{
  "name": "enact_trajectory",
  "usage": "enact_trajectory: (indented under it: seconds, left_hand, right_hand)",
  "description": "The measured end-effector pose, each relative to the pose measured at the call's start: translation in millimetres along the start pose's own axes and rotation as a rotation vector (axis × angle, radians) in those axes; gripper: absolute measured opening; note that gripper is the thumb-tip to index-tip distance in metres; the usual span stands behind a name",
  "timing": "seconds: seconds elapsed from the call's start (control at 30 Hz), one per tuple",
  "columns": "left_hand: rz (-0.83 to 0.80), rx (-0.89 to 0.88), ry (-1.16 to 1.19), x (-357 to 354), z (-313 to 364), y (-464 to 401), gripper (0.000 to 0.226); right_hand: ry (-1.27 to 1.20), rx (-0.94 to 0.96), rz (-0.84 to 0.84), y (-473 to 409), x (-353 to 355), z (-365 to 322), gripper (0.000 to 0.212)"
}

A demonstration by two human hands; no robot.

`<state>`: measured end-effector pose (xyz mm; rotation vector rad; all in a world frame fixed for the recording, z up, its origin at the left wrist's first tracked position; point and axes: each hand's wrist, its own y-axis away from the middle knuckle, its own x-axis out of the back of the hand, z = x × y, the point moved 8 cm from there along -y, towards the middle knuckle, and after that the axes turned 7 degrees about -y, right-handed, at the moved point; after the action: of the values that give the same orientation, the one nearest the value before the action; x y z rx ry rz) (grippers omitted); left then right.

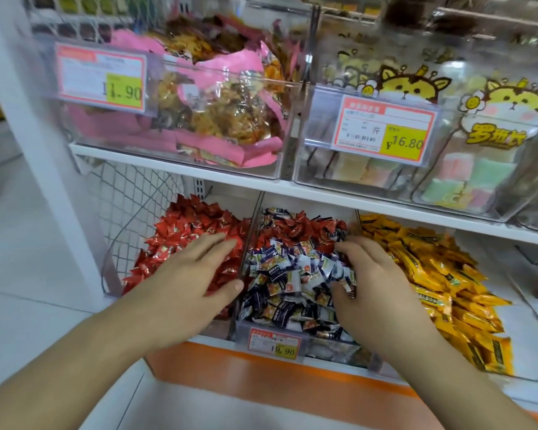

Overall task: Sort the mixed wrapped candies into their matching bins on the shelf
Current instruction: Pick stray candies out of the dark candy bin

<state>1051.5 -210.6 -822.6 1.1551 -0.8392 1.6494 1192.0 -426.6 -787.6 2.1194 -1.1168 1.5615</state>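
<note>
The head camera looks down at a two-tier shop shelf (199,181); on the lower tier stand three clear bins side by side, split by transparent dividers. The left bin (112,274) is heaped with red wrapped candies (184,231); the left hand (196,274) lies flat on that heap near the divider, fingers straight and spread, thumb reaching toward the middle bin, gripping nothing. The middle bin (243,332) holds navy-and-white wrapped candies (286,274) in front, with a cluster of stray red candies (295,228) mixed in at the back; a price tag reading 19.90 (275,342) is clipped to its front wall. The right hand (367,280) rests at the right side of this bin, fingers curled down into the navy-and-white pile; whether they actually pinch a candy I cannot tell, since the fingertips are buried among the wrappers. The right bin (524,305) is filled with yellow wrapped bars (432,274), just beside the right hand.

On the upper tier, a clear bin on the left carries pink-wrapped snack packs (215,113) and a tag marked 11.90 (101,77); the bin to its right holds bags printed with a yellow cartoon cat (503,119) and a tag marked 16.80 (382,128). An orange strip (261,370) runs along the base below the lower bins.
</note>
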Motion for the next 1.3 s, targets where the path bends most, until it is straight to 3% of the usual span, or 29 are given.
enact_trajectory:
  seconds: [0.1, 0.47, 0.73, 1.0, 1.3]
  left_hand:
    - [0.031, -0.065, -0.013, -3.8, 15.9, 0.8, 0.071]
    - [0.077, -0.092, 0.029, -7.6, 22.9, -6.8, 0.067]
    - [0.102, -0.1, 0.069, -7.3, 33.8, -8.6, 0.065]
    - [0.088, -0.136, 0.1, -13.5, 49.6, -13.2, 0.066]
    - [0.081, -0.137, 0.075, -15.3, 55.4, -15.3, 0.068]
  right_hand:
    - [0.011, 0.049, -0.034, -11.3, -7.9, -7.4, 0.062]
    - [0.025, -0.079, -0.145, -25.4, 2.7, 14.7, 0.059]
    - [-0.004, -0.025, -0.091, -78.2, -6.2, -1.5, 0.026]
    - [-0.081, -0.156, -0.257, -118.5, -45.9, 21.2, 0.049]
    - [-0.187, -0.208, -0.113, -120.6, -48.5, 49.8, 0.013]
